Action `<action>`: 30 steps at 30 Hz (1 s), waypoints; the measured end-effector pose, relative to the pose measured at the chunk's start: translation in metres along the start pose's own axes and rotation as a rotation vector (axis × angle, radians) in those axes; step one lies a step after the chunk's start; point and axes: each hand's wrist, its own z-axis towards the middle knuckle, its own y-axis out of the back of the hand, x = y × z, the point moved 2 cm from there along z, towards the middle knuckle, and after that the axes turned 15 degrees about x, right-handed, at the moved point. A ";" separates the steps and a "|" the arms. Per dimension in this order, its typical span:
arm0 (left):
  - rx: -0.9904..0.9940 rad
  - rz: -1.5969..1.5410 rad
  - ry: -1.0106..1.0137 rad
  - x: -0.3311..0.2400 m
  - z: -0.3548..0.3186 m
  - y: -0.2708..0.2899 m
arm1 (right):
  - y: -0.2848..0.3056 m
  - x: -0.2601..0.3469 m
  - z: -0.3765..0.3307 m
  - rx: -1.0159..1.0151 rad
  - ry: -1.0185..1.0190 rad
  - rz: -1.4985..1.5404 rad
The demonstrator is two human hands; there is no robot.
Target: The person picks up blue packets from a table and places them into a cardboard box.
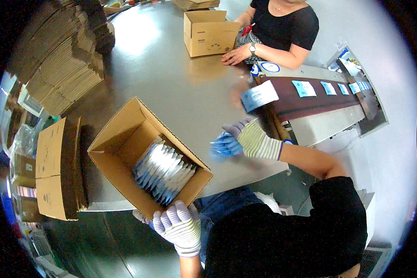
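My left hand [178, 228], in a striped knit glove, grips the near rim of an open cardboard box [111, 160]. The box stands tilted on the metal table's near edge. A row of blue-and-white sachets [164, 169] is packed inside it. To the right of the box, my right hand [257, 140], gloved the same way, is closed around a bunch of blue sachets [226, 144], blurred at the edges. Just beyond that hand, a single blue-and-white sachet [260, 96] is at the end of the conveyor belt [289, 102], smeared by motion.
More sachets [328, 88] lie spaced along the belt. Across the metal table [157, 78], a person in black [285, 25] has their hands at another open carton [208, 34]. Stacked flat cardboard [65, 60] fills the far left; folded cartons [51, 169] stand left of my box.
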 end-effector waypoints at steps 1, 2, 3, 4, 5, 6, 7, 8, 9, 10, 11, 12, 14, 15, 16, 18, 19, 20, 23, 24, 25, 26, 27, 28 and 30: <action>-0.002 -0.013 -0.004 0.000 0.001 0.001 | 0.015 0.008 -0.004 -0.324 0.087 -0.162; -0.003 -0.026 -0.006 0.000 0.001 0.001 | 0.028 0.012 -0.007 -0.328 0.096 -0.162; -0.005 -0.024 -0.015 -0.001 0.002 0.002 | 0.051 0.018 -0.013 -0.537 0.193 -0.180; 0.010 -0.026 -0.009 -0.001 -0.001 0.001 | 0.075 0.026 -0.017 -0.753 0.299 -0.199; 0.034 -0.003 -0.014 -0.001 -0.007 -0.002 | 0.095 0.037 -0.018 -0.900 0.328 -0.199; 0.053 0.012 -0.023 -0.001 -0.010 -0.002 | 0.109 0.040 -0.018 -0.956 0.422 -0.272; 0.041 0.020 -0.021 -0.001 -0.009 0.000 | 0.127 0.046 -0.017 -0.979 0.505 -0.256; 0.023 0.020 -0.030 0.000 -0.010 0.001 | 0.145 0.054 -0.016 -1.001 0.591 -0.240; 0.004 0.016 -0.017 0.000 -0.009 0.003 | 0.155 0.063 -0.016 -0.969 0.617 -0.108; -0.005 0.013 -0.006 -0.001 -0.009 0.005 | 0.164 0.068 -0.008 -0.878 0.710 0.051; 0.010 0.026 -0.004 0.000 -0.009 0.002 | 0.179 0.076 0.003 -0.816 0.798 0.290; -0.005 -0.002 -0.057 -0.005 -0.004 0.004 | 0.195 0.083 0.002 -0.745 0.843 0.503; 0.037 0.001 -0.042 -0.004 -0.006 0.003 | 0.194 0.112 0.030 -0.674 0.870 0.645; 0.051 0.002 -0.048 -0.003 -0.010 0.003 | 0.193 0.126 0.043 -0.620 0.860 0.642; 0.039 0.003 -0.066 -0.005 -0.009 0.004 | 0.188 0.133 0.059 -0.541 0.807 0.499; 0.063 0.037 -0.050 -0.002 -0.023 0.007 | 0.184 0.165 0.100 -0.229 0.664 0.318; 0.015 0.017 -0.009 -0.001 -0.025 0.012 | 0.169 0.172 0.121 -0.211 0.608 0.180; 0.008 -0.009 -0.042 -0.004 -0.015 0.007 | 0.148 0.157 0.135 -0.184 0.490 0.033; 0.040 -0.082 0.011 0.008 -0.005 0.010 | 0.142 0.164 0.122 -0.107 0.512 -0.087; 0.037 -0.081 0.023 0.010 -0.005 0.011 | 0.142 0.166 0.117 -0.018 0.572 0.001; 0.009 -0.072 0.006 0.012 -0.003 0.011 | 0.148 0.167 0.112 0.120 0.518 0.017; -0.019 -0.063 -0.013 0.013 -0.001 0.012 | 0.146 0.164 0.115 0.120 0.526 0.011; -0.033 -0.069 -0.009 0.012 0.001 0.011 | 0.142 0.157 0.118 0.198 0.451 -0.026; -0.031 -0.070 -0.013 0.013 0.003 0.011 | 0.140 0.151 0.120 0.275 0.376 -0.062; -0.048 -0.046 -0.035 0.013 0.006 0.010 | 0.144 0.146 0.121 0.294 0.376 -0.015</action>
